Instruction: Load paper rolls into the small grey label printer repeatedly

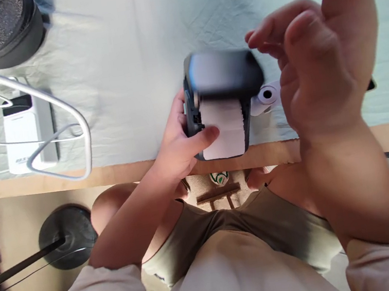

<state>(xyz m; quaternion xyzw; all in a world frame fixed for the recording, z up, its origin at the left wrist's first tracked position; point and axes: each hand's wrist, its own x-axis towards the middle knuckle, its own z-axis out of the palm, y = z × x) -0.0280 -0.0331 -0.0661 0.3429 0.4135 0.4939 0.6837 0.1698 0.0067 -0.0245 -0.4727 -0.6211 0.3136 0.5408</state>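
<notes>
Printer (222, 74): rigid plastic, light I judge; my left hand (179, 143) clamps its 9 o'clock side.
Paper (223, 131): thin, tears easily.
Right hand (314, 62): fingers apart, empty, at 3 o'clock.

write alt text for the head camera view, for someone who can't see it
The left hand grips a small black printer with white paper feeding out, at the edge of a cloth-covered table. The right hand hovers open beside it. A white power bank lies farther left.

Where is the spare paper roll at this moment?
In the head view, the spare paper roll lies on the cloth-covered table, just right of the black printer and partly behind the raised right hand.
</notes>
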